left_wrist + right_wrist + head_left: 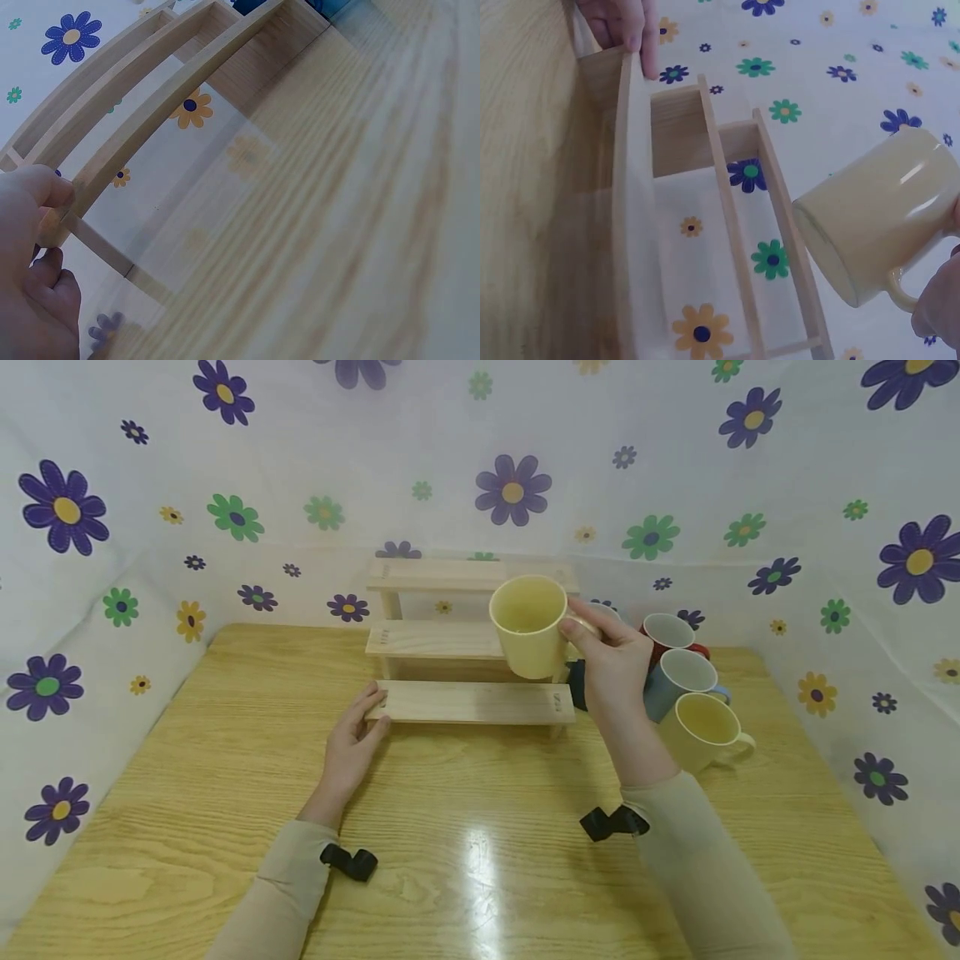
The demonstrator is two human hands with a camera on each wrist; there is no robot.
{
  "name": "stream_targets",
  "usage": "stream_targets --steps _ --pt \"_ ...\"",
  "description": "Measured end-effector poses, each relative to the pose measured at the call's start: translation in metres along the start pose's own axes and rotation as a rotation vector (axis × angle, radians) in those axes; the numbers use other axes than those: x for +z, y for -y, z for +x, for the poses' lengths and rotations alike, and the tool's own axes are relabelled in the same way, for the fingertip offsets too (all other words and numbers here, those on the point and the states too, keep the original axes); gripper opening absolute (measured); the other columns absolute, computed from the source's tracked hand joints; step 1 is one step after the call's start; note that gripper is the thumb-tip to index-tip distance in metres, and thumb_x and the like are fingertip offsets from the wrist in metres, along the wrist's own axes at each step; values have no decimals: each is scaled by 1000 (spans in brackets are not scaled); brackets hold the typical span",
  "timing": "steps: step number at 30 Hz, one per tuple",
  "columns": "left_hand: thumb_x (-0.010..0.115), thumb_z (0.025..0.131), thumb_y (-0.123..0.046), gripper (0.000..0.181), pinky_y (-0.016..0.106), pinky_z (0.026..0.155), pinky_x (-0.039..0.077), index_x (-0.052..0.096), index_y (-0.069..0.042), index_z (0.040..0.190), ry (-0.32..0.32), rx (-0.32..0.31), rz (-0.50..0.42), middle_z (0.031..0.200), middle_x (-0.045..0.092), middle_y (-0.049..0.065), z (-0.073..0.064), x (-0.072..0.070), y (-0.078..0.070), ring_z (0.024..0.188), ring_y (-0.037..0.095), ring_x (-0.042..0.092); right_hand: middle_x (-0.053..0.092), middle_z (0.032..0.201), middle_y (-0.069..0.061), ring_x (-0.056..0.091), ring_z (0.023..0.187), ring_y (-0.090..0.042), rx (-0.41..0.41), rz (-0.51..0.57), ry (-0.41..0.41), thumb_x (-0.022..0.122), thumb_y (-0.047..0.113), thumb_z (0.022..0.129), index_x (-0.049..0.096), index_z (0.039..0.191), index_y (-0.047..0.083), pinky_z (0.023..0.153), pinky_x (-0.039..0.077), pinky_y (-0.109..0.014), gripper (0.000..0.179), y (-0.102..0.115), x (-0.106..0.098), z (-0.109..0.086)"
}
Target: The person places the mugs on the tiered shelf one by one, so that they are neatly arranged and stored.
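My right hand (617, 664) holds a pale yellow mug (531, 639) by its handle. The mug is upright in the air over the right half of a three-step wooden shelf (472, 702), in front of its upper boards. In the right wrist view the mug (885, 217) shows its side and base, apart from the boards; only part of the right hand (939, 304) is visible there. At the shelf's left end, my left hand (351, 743) grips the lowest board between thumb and fingers. The left wrist view shows this hand (34, 255) around the board's end.
Right of the shelf stand a red mug (670, 631), a grey-blue mug (678, 681) and a second yellow mug (705, 735). A dark object (577, 685) is partly hidden behind my right hand. The wooden table (420, 843) meets a flowered cloth (435, 435) at back and sides.
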State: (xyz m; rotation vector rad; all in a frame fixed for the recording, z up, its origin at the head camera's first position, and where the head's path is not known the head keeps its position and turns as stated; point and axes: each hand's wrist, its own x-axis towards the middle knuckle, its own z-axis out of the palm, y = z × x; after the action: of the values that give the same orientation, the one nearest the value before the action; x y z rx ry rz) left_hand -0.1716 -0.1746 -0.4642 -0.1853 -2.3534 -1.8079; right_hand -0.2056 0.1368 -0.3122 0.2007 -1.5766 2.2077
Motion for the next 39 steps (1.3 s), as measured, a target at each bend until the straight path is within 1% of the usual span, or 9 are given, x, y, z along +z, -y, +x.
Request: stream_targets --steps 3,7,11,15,18,20,25,32,39 --pt "57 98 -22 45 47 110 25 48 -14 141 -5 6 16 154 29 -2 1 0 7 140 18 24 72 101 -7 58 107 -26 -10 -28 31 74 -6 79 75 100 3 93 47 -32 23 1 14 9" --pt "56 98 -25 45 47 110 26 49 -15 141 -8 13 18 153 30 -4 1 0 9 140 16 24 72 101 -5 57 109 -23 12 -63 54 77 -2 77 76 100 6 97 43 -30 24 3 34 21" --pt "56 98 -25 45 46 110 26 49 -14 141 -12 6 15 153 30 -5 1 0 9 140 15 24 71 105 -7 59 107 -21 26 -61 77 78 0 78 73 105 2 95 45 -30 27 -1 53 33" --pt "56 98 -24 44 46 110 26 48 -15 141 -6 2 18 153 30 -6 2 -2 9 140 15 24 69 108 -9 63 100 -21 45 -69 95 77 2 79 72 108 0 88 50 -31 29 -7 72 46" --pt "55 99 -22 45 48 110 25 47 -14 142 6 7 14 154 28 -4 2 -2 9 141 17 23 69 110 -6 64 100 -18 83 -123 92 78 6 79 73 107 4 87 50 -28 28 -11 86 55" --pt "54 99 -17 45 51 109 25 46 -8 142 18 11 17 155 27 2 0 -3 -1 141 23 22 69 110 -4 63 102 -15 112 -155 90 79 9 79 74 107 6 87 49 -26 28 -13 95 61" --pt "53 99 -10 44 53 108 25 44 1 141 34 14 11 154 27 12 -7 -2 -26 141 29 22 70 107 -3 61 105 -10 109 -216 92 80 11 79 74 107 6 87 48 -22 29 -25 116 75" --pt "53 99 -11 44 53 108 25 44 -1 141 34 1 5 154 27 11 -8 -2 -28 141 28 22 68 114 3 58 108 -9 149 -239 113 80 16 80 74 108 11 87 47 -20 29 -36 142 88" --pt "54 98 -7 45 54 108 24 44 2 140 26 1 5 154 27 13 -7 -2 -28 140 31 23 67 116 7 56 110 -6 148 -358 123 80 23 79 75 106 18 89 44 -18 28 -42 170 99"
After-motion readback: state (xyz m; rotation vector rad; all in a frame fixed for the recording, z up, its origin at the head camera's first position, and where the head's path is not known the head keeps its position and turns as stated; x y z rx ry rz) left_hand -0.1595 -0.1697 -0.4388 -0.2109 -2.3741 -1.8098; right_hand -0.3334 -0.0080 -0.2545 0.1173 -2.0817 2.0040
